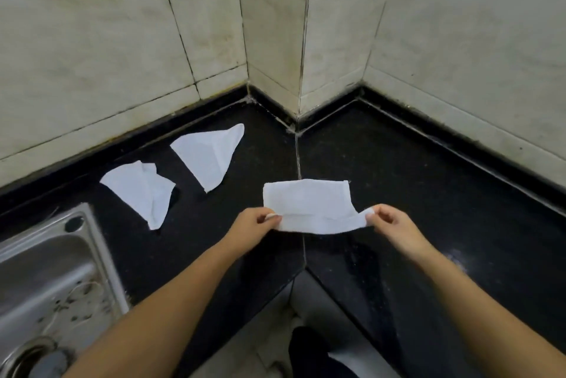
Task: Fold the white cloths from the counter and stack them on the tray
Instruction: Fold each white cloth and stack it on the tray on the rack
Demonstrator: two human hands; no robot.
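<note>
While hands pinch cloth (309, 206), two cloths (211, 157) beside, sink (46, 264) left.

- The light was dim and flat, with soft shadows.
- The black counter (398, 194) showed faint sheen near its front right edge.
- The wide lens bent the wall tiles (122, 56) at the frame's edges.
- Focus was slightly soft throughout.

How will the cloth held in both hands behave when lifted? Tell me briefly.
Probably floppy: the held cloth sags between the left hand and right hand. Likely light, since fingertip pinches carry it. It seems to crease easily, having a fold line already.
</note>
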